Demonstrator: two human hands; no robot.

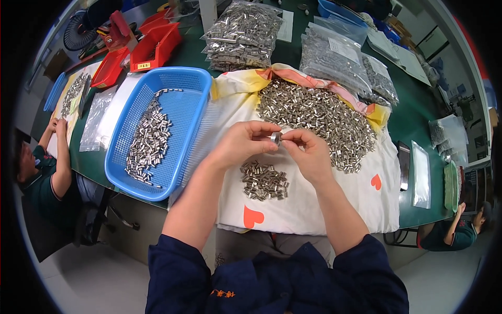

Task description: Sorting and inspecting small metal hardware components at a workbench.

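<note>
In front of me, over a white cloth (334, 209) with orange hearts, my hands meet. My left hand (241, 145) pinches a small shiny metal ring (275, 137) between thumb and fingers. The fingers of my right hand (310, 156) are closed together against the ring's right side; whatever they may hold there is too small to make out. Below my hands lies a small pile of short metal sleeves (264, 182). A much larger heap of the same sleeves (319, 115) spreads on the cloth behind and to the right of my hands.
Left of the cloth, a blue perforated basket (116, 152) holds many metal sleeves. Bagged metal parts (241, 34) are stacked behind, with more bags (334, 57) at back right. Red bins (157, 44) stand at back left. Co-workers sit at left (39, 167) and right (457, 233).
</note>
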